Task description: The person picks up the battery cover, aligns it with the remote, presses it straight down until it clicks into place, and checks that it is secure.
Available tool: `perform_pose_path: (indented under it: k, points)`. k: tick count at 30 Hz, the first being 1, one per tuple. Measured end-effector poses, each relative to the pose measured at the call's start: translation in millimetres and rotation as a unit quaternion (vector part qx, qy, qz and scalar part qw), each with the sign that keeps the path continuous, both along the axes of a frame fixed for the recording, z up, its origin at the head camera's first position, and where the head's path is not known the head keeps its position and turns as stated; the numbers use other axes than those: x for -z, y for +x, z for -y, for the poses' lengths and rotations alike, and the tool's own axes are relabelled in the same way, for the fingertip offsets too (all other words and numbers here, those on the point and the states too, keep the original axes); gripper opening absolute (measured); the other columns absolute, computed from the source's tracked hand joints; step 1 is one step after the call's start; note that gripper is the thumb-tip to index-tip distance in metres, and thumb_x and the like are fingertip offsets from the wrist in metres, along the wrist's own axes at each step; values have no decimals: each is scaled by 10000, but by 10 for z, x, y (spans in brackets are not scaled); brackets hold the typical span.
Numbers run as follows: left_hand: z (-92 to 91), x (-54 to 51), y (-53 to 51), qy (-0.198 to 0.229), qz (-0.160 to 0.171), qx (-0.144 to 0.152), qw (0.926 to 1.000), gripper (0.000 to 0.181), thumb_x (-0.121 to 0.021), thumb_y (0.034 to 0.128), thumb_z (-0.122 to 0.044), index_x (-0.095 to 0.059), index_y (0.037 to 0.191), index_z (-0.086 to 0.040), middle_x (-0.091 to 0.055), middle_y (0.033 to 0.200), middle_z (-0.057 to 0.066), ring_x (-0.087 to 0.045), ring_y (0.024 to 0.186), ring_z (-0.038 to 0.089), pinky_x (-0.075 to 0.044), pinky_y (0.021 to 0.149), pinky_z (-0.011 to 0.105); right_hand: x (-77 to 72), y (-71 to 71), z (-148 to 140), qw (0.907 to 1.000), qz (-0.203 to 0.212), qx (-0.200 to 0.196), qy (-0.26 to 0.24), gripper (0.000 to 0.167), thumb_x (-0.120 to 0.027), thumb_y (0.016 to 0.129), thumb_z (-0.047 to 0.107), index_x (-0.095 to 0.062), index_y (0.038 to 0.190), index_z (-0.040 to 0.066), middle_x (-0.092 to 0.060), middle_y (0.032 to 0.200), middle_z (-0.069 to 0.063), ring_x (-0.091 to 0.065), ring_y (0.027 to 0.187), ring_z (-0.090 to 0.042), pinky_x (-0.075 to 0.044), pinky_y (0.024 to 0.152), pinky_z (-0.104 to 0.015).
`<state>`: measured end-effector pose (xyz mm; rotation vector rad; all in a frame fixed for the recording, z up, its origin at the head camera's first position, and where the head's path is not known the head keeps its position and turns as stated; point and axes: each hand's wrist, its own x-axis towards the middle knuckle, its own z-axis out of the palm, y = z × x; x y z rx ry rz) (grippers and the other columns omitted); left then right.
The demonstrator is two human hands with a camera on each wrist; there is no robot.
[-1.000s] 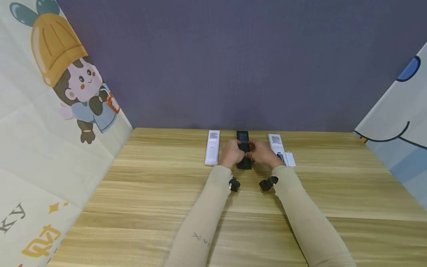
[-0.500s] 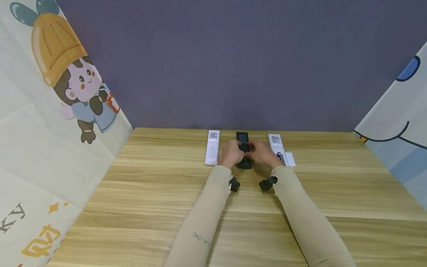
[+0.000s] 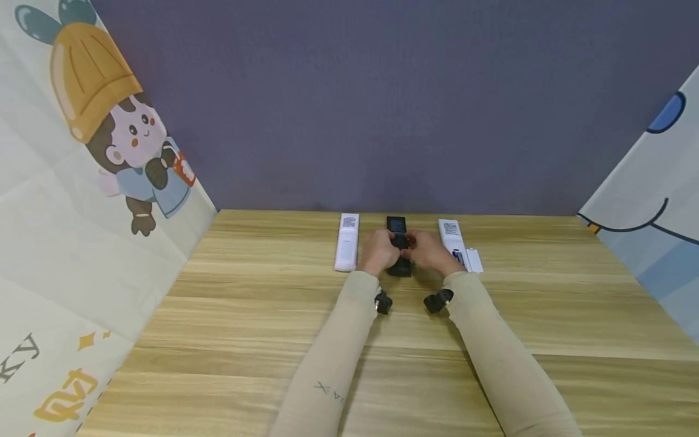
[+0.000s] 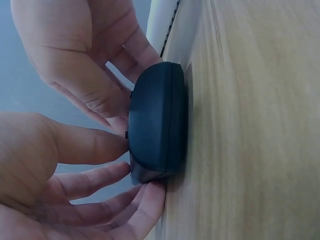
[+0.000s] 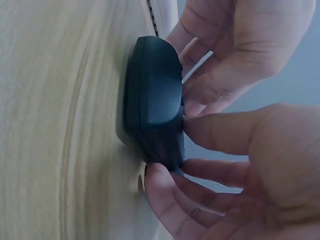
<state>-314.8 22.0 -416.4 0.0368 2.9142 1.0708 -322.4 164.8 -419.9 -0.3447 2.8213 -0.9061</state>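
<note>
A black remote control lies back up on the wooden table, between both hands. My left hand holds its left side, with the thumb on the back and fingers along the edge. From the right, my right hand grips it the same way. Close up in the left wrist view, the remote's rounded near end faces the camera and both thumbs meet its back. The right wrist view shows a fingertip at the remote's lower edge. The hands hide the middle of its back.
To the left lies a white remote, back up with its cover on. Another white remote on the right has its battery compartment uncovered, a blue battery showing. Its white cover lies beside it. A dark panel stands behind the table.
The far end of the black remote appears very slightly closer to me. Both hands keep their hold and have hardly moved.
</note>
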Motion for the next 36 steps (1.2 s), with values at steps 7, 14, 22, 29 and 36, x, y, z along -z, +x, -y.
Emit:
perform_pose_path:
  k: [7, 14, 22, 29, 36]
  points:
    - [3, -67, 18, 11, -55, 88, 9999, 412, -662, 919, -129, -674, 1330, -105, -693, 1334, 94, -631, 1239, 286, -515, 1040, 362, -75, 20, -76, 9999, -63, -67, -73, 461, -574, 1027, 203, -534, 1418, -38, -632, 1318, -263, -615, 1201, -400, -504, 997, -536]
    - [-32, -210, 74, 526, -379, 94, 9979, 360, -676, 935, -143, -692, 1295, -139, -708, 1293, 76, -650, 1191, 270, -532, 993, 374, -256, 52, -245, 9983, -427, -217, -321, 362, -561, 1037, 172, -605, 1340, -21, -698, 1123, -214, -685, 936, -323, -539, 742, -398]
    - [-190, -248, 141, 1350, -1119, 345, 9839, 261, -679, 919, -116, -754, 1169, -127, -765, 1120, 65, -696, 1049, 208, -546, 896, 324, -424, 97, -509, 9946, -840, -212, -566, 311, -534, 1047, 133, -601, 1308, -23, -685, 1054, -226, -668, 859, -387, -509, 638, -330]
    - [-322, -228, 176, 1868, -1011, 225, 9769, 191, -705, 939, -143, -766, 1120, -148, -768, 1032, 12, -702, 955, 179, -539, 800, 284, -507, 143, -650, 9947, -884, 34, -522, 314, -538, 1060, 203, -604, 1311, 28, -677, 1091, -245, -656, 870, -394, -509, 639, -359]
    - [-446, -189, 215, 2152, -873, 96, 9726, 152, -725, 931, -148, -770, 1076, -156, -770, 993, 2, -696, 896, 143, -508, 737, 236, -450, 187, -803, 9946, -886, 253, -473, 285, -538, 1055, 165, -606, 1282, 7, -660, 1045, -222, -636, 816, -342, -505, 640, -344]
